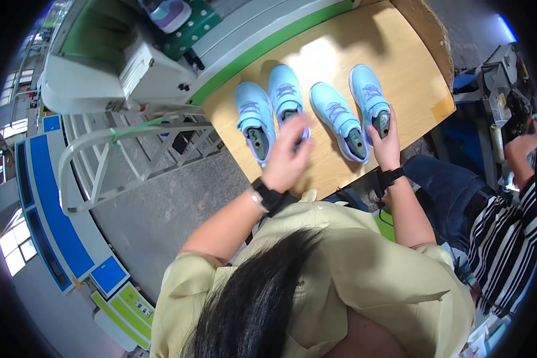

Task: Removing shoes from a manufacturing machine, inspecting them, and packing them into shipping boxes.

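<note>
Several light-blue sneakers with lilac laces, strap closures and dark insoles stand in a row on the wooden tabletop (340, 53), toes pointing away from me. My right hand (387, 145) is closed round the heel of the far-right sneaker (367, 86), thumb on one side and fingers on the other. Over the heel of the second sneaker from the left (283, 83) is my left hand (289, 156). Its fingers are smeared by motion, so whether they grip that shoe is unclear. The far-left sneaker (252, 101) and the third sneaker (331, 107) stand untouched beside them.
A green-edged machine frame (244, 65) borders the table's far left side. Left of the table is a white metal rack (101, 161). Another shoe (170, 16) rests on a dotted green surface at the top. A person in a striped shirt (501, 250) is close on the right.
</note>
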